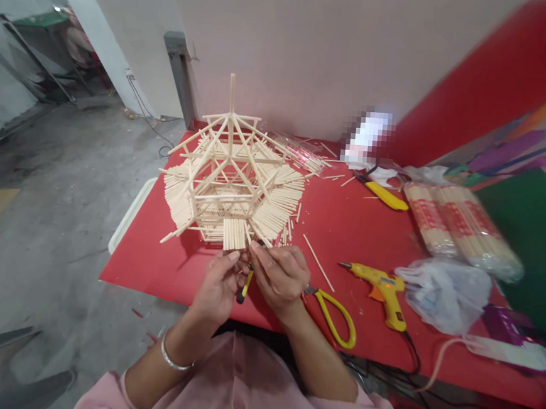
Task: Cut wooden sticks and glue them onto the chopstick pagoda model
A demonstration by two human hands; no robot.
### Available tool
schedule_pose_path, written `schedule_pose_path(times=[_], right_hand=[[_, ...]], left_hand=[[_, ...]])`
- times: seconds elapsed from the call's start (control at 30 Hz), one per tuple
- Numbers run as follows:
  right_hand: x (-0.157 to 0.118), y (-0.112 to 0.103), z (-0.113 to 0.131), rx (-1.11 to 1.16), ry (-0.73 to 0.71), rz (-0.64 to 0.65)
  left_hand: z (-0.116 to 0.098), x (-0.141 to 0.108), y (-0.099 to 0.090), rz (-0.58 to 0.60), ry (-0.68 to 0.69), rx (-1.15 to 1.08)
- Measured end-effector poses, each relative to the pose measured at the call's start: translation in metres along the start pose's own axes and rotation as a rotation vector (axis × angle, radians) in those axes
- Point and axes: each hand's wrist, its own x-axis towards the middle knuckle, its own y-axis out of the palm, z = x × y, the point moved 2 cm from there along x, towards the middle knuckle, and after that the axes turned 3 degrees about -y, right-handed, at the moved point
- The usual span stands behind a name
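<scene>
A pavilion-like frame of pale wooden sticks (228,157) stands on the red table, with sticks laid side by side fanning out around its lower part. My left hand (219,282), a silver bangle on its wrist, is at the near edge of the frame, thumb and fingers closed close to a short row of sticks (235,234). Whatever lies between those fingers is hidden. My right hand (281,274) is beside it, its fingertips pinched on a thin stick (247,233) at the row's right side. A yellow-and-black handle (244,288) shows between the hands.
Right of my hands lie yellow-handled scissors (335,316) and a yellow glue gun (382,289) with a cable. Farther off are yellow-handled pliers (387,196), bundled sticks (460,222) and a clear plastic bag (448,291). Loose sticks lie on the red table (155,264); a wall stands behind.
</scene>
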Motion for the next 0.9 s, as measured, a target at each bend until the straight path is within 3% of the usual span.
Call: schedule_pose_path(times=[0.9], right_hand=[[-0.004, 0.002, -0.002, -0.023, 0.005, 0.049]], left_hand=[[-0.009, 0.003, 0.01, -0.003, 0.035, 0.01]])
